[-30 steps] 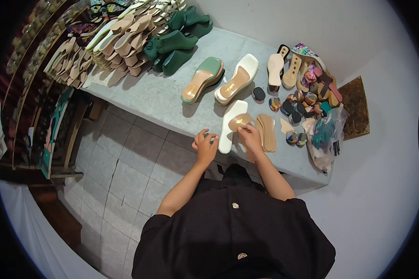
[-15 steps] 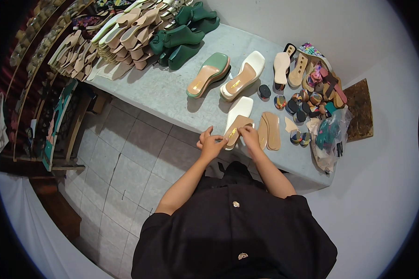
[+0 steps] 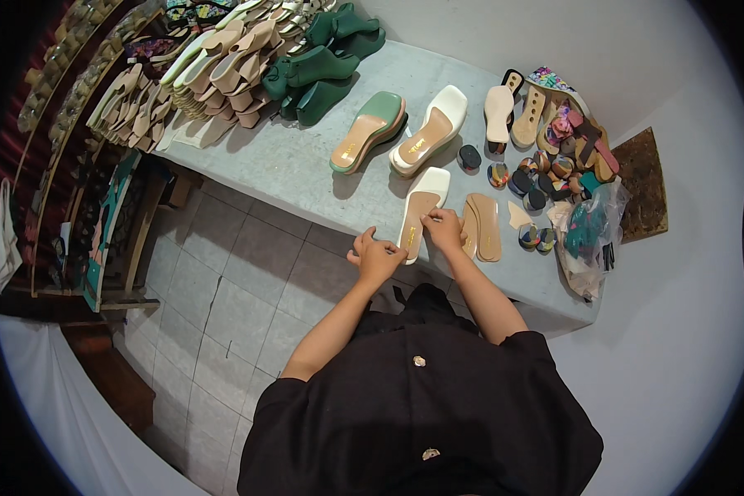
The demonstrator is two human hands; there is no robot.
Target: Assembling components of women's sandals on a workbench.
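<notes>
A white platform sole point(image 3: 434, 183) lies at the table's front edge with its toe pointing away from me. On top of it a tan insole point(image 3: 418, 221) with gold lettering is lined up along its length. My right hand point(image 3: 445, 230) pinches the insole's right edge near the middle. At the heel end, my left hand point(image 3: 379, 258) has its thumb side on the insole's left edge, the other fingers curled out to the left. Just right of my right hand, several loose tan insoles point(image 3: 488, 231) lie overlapped.
Farther back stand a green sole point(image 3: 382, 114) and a white sole point(image 3: 448, 112), both with tan insoles. Piled shoes point(image 3: 244, 62) and green shoes point(image 3: 318, 64) fill the far left. Rolled straps point(image 3: 522, 183), sandals point(image 3: 527, 116) and a plastic bag point(image 3: 591, 227) crowd the right.
The insole was slanted across the white sole, its front end to the right. It has turned to lie straight along the sole, with both hands still at its edges.
</notes>
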